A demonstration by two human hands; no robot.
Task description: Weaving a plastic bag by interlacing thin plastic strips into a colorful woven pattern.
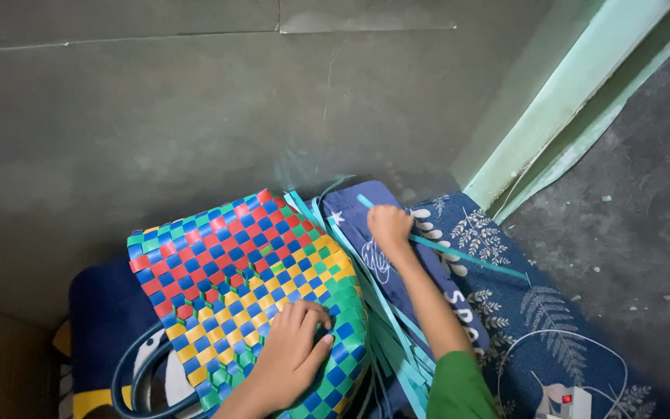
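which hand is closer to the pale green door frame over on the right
Right. The right hand, gripping a teal strip, sits just left of and below the door frame. The left hand rests on the woven basket, farther down-left.

We're sitting right up against a plain grey-green wall (195,101), kinda scuffed, with a faint seam running across near the top. Off to our right there's a pale mint-green door frame (583,101) leaning across the corner, and beyond it a rough dark concrete floor (645,233) with little specks on it. Light's dim and soft. Under us is a navy fern-print sheet (537,310).
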